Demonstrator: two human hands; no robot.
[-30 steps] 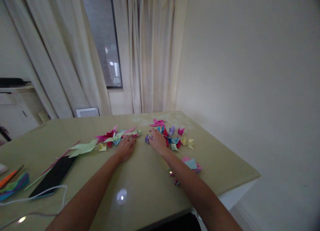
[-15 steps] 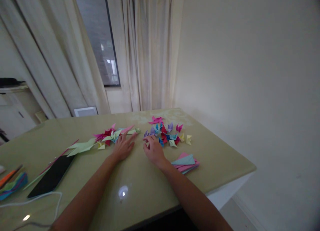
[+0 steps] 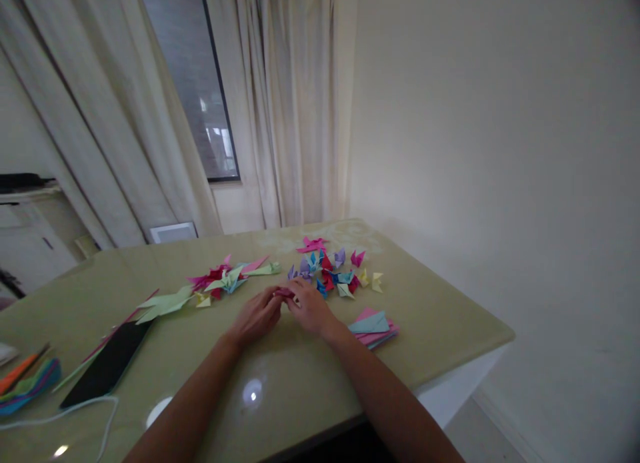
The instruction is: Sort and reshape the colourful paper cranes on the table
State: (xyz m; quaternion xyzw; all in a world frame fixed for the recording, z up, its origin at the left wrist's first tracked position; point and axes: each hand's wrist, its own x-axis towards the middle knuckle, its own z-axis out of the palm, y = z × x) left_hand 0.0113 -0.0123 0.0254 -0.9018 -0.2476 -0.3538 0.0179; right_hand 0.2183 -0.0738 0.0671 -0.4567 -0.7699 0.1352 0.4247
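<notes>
Between my two hands is a small piece of dark pink folded paper [image 3: 285, 292], mostly covered by fingers. My left hand [image 3: 258, 316] is closed on its left side, and my right hand [image 3: 309, 307] pinches it from the right. Just beyond the right hand lies a cluster of small origami pieces in purple, blue, red and pale yellow, among them a red one [image 3: 327, 263] and a white-green one [image 3: 345, 290]. Left of my hands is a second pile with magenta [image 3: 203, 276] and pale green folded paper [image 3: 231, 276].
A stack of pink and light blue folded paper [image 3: 373, 326] lies right of my right forearm. To the left are a large pale green paper shape [image 3: 165, 304], a black flat slab [image 3: 107, 366], a white cable [image 3: 60, 415] and a multicoloured bundle [image 3: 30, 383]. A wall borders the table's right.
My left hand has come away from the left pile and moved right and nearer to me. Both hands now meet on the dark pink folded paper.
</notes>
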